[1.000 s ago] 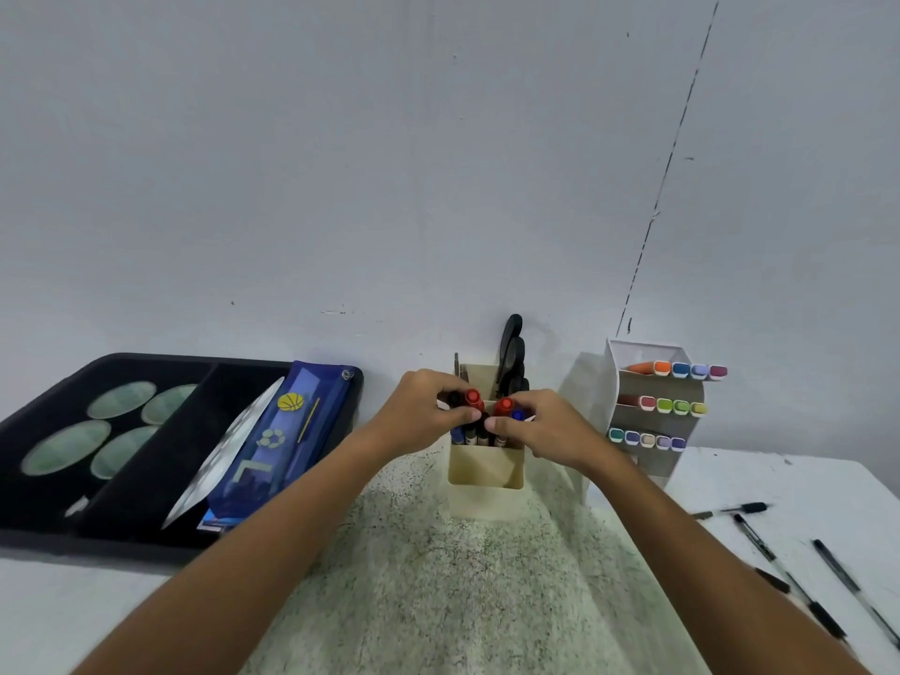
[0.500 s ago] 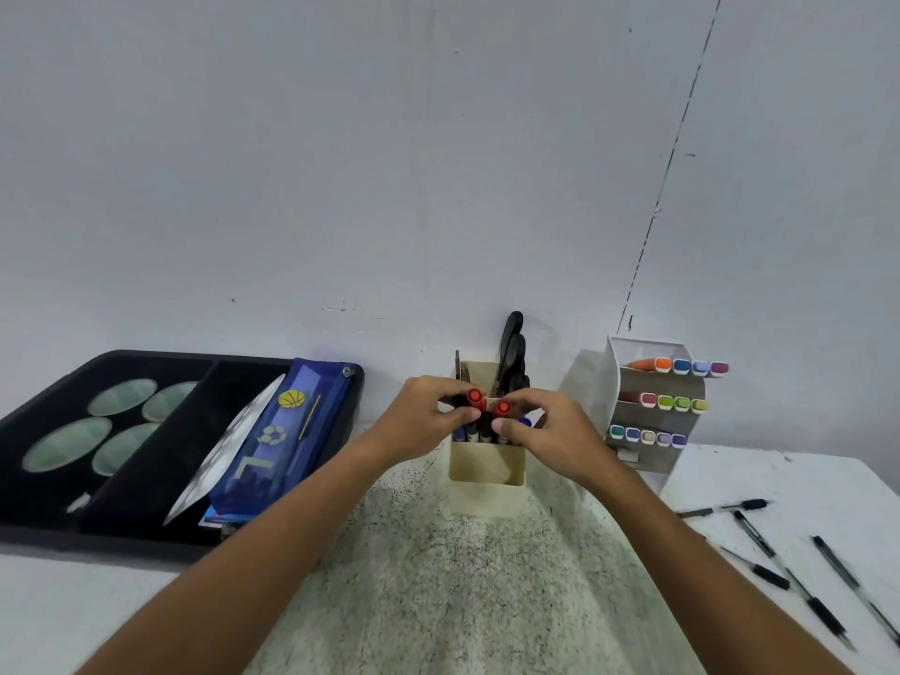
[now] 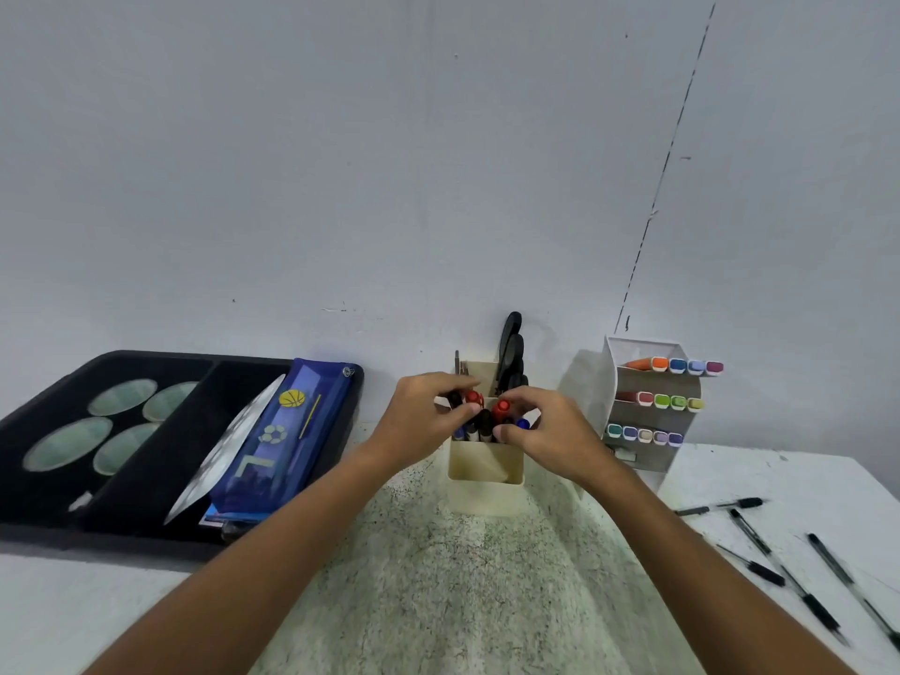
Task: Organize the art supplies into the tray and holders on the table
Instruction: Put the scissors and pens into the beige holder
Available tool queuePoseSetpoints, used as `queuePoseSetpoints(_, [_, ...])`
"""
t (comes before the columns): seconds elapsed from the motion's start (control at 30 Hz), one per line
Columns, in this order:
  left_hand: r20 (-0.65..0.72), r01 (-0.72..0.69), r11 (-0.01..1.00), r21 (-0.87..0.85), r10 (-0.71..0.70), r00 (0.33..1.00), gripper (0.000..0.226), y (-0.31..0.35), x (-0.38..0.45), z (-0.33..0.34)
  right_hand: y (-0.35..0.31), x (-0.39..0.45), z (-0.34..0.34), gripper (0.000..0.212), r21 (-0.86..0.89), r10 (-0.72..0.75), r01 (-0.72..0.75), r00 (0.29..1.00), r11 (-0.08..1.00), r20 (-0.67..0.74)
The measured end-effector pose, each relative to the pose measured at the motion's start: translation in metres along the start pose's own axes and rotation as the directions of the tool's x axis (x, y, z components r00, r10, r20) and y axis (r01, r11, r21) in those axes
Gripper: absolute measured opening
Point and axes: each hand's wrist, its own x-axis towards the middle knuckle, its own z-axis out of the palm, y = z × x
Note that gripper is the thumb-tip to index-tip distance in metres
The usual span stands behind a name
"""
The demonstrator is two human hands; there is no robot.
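Comparing with a second back: almost nothing moved, see lines below.
Change: both hands stay at the mouth of the cream pen holder (image 3: 484,462); the fingers have shuffled slightly among the marker caps, and the markers sit about as deep as before.
Left hand (image 3: 422,421): grip closed, thumb and fingers pinching the left red-capped marker (image 3: 472,398).
Right hand (image 3: 553,431): grip closed, fingers curled on the right red-capped marker (image 3: 501,408), thumb tip at the holder's front edge.
Meaning: my read is that this is the settling step for the marker bunch in the front compartment; that batch is nearly done, release comes next.
Task things, location: markers upright in the front compartment of the holder, at the wall, mid table (image 3: 462,601); black scissors (image 3: 511,353) in the rear compartment.
Count, marker caps in holder: 2 red, 1 blue (image 3: 522,424), at least 2 black; others hidden by fingers, total unclear.
Count, black pens (image 3: 774,552) loose on the table, right side: about 5, blurred, still to sort.
Count, white tiered marker rack (image 3: 647,460): 3 rows, with 4, 4 and 5 coloured caps showing, 13 in all.
Count, black tray (image 3: 58,523): 2 compartments; 4 pale oval pieces (image 3: 68,443) on the left, 1 blue pencil case (image 3: 287,440) and 1 pale flat piece (image 3: 229,443) on the right.
Remaining: the loose pens look like the main leftover.
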Motion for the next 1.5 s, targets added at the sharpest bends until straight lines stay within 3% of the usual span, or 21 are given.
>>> queuePoseSetpoints(0.13, [0.033,-0.077,0.996,0.05,0.076,0.997,0.023,0.001,-0.002,0.0,-0.001,-0.002,0.001,0.033,0.011,-0.008,0.008,1.0,1.0,0.004])
queuePoseSetpoints(0.3, [0.163,-0.022,0.999,0.047,0.014,0.987,0.04,-0.005,-0.008,0.004,0.001,-0.008,0.004,0.037,0.054,0.004,-0.003,1.0,0.999,-0.02])
queuePoseSetpoints(0.43, [-0.003,0.024,1.0,-0.003,-0.024,1.0,0.06,-0.013,-0.033,0.012,0.007,-0.019,0.01,0.063,0.011,0.01,-0.008,0.993,1.0,-0.116])
queuePoseSetpoints(0.53, [-0.072,0.143,0.987,-0.074,-0.149,0.986,0.075,-0.024,-0.056,0.023,0.013,-0.034,0.019,0.084,0.0,0.045,-0.046,0.979,0.999,-0.2])
queuePoseSetpoints(0.67, [0.053,0.383,0.89,-0.249,-0.382,0.923,0.103,-0.03,-0.077,0.04,0.025,-0.056,0.046,0.093,0.171,0.207,-0.179,0.966,0.969,-0.159])
queuePoseSetpoints(0.77, [0.111,0.443,0.815,-0.374,-0.435,0.893,0.084,-0.032,-0.08,0.052,0.032,-0.063,0.062,0.071,0.331,0.258,-0.222,0.964,0.917,-0.069])
queuePoseSetpoints(0.87, [0.113,0.436,0.808,-0.396,-0.428,0.896,0.072,-0.033,-0.08,0.056,0.035,-0.06,0.063,0.06,0.382,0.276,-0.231,0.959,0.895,-0.067])
queuePoseSetpoints(0.97, [0.078,0.427,0.837,-0.343,-0.428,0.901,0.067,-0.032,-0.079,0.057,0.037,-0.058,0.063,0.059,0.34,0.257,-0.217,0.963,0.915,-0.077])
queuePoseSetpoints(1.03, [-0.057,0.424,0.885,-0.194,-0.442,0.895,0.059,-0.028,-0.084,0.06,0.04,-0.06,0.062,0.058,0.277,0.244,-0.209,0.965,0.938,-0.097])
queuePoseSetpoints(1.1, [-0.241,0.352,0.936,-0.013,-0.345,0.907,0.045,-0.025,-0.097,0.063,0.043,-0.066,0.062,0.058,0.212,0.24,-0.214,0.965,0.954,-0.108])
queuePoseSetpoints(1.17, [-0.259,0.161,0.98,0.115,-0.127,0.958,0.029,-0.021,-0.11,0.069,0.049,-0.075,0.058,0.055,0.113,0.231,-0.217,0.965,0.97,-0.126])
queuePoseSetpoints(1.3, [0.004,-0.141,0.98,0.141,0.142,0.99,0.01,0.003,-0.117,0.096,0.065,-0.101,0.031,0.034,-0.01,0.141,-0.144,0.975,0.989,-0.173])
queuePoseSetpoints(1.4, [0.192,-0.289,0.949,0.124,0.262,0.946,0.006,0.028,-0.108,0.132,0.083,-0.124,-0.007,0.022,-0.053,0.108,-0.125,0.962,0.991,-0.252])
queuePoseSetpoints(1.5, [0.317,-0.403,0.911,0.085,0.359,0.878,0.014,0.054,-0.094,0.174,0.106,-0.154,-0.053,0.019,-0.08,0.164,-0.205,0.919,0.975,-0.36])
